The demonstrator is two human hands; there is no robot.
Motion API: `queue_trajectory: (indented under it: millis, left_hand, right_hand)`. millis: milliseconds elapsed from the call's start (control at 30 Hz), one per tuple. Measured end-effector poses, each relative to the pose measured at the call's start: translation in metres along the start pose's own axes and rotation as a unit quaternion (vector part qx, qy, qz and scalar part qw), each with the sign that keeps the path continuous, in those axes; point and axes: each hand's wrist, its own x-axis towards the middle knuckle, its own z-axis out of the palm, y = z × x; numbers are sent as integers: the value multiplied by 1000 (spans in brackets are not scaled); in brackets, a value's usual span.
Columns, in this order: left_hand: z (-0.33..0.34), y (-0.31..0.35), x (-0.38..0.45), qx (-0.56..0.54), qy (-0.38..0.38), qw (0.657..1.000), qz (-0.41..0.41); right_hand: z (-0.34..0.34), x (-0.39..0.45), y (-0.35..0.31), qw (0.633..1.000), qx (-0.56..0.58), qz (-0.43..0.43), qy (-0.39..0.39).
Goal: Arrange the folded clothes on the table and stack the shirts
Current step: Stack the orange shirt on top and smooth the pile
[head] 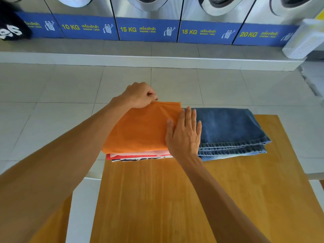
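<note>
1. Head view: a folded orange cotton shirt (pixel 140 128) is seen topping a stack of folded shirts (pixel 138 156) on the wooden table (pixel 157 199).
2. Its far edge is pinched by the clenched left hand (pixel 138 95).
3. The right hand (pixel 184 132) is laid flat, fingers extended, on its right edge, beside folded blue denim jeans (pixel 231 130).

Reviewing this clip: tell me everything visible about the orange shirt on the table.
The orange shirt is folded into a flat rectangle of plain, soft-looking fabric. It tops a stack of folded shirts at the far left part of the wooden table, beside folded jeans. The left hand pinches its far edge; the right hand lies flat, fingers extended, on its right edge.
</note>
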Motion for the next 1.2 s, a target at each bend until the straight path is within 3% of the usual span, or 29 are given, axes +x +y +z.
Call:
queue_trajectory:
  millis: [167,267,367,467,667,800,867,967,1067,1133,1200]
  left_hand:
    - [18,49,14,10,-21,1000,15]
    - [33,67,23,-9,-47,999,26]
    - [41,69,29,-28,-56,998,21]
    - [48,69,32,-55,-33,998,6]
    - [62,67,42,-84,76,991,-68]
    - [62,69,38,-49,37,998,-24]
    - [56,69,31,-42,69,997,-4]
    - [42,57,6,-7,217,975,47]
    - [32,25,-40,37,303,952,32]
    - [36,-3,-73,72,274,959,-15]
    - [46,-28,-99,108,190,976,-23]
  right_hand:
    - [-4,-14,0,999,26,32,7]
    - [-15,-25,7,989,53,115,76]
    - [-22,-37,17,966,142,214,35]
    - [-18,-48,23,953,227,202,-17]
    - [-14,-55,28,932,307,194,-18]
    - [-18,-57,30,913,340,224,-9]
    - [-18,-54,30,923,312,223,45]
    - [-19,-45,26,941,229,188,161]
    - [-18,-33,0,967,155,75,188]
    - [-14,-23,-23,984,122,-30,126]
    - [-4,-13,-39,989,66,-131,30]
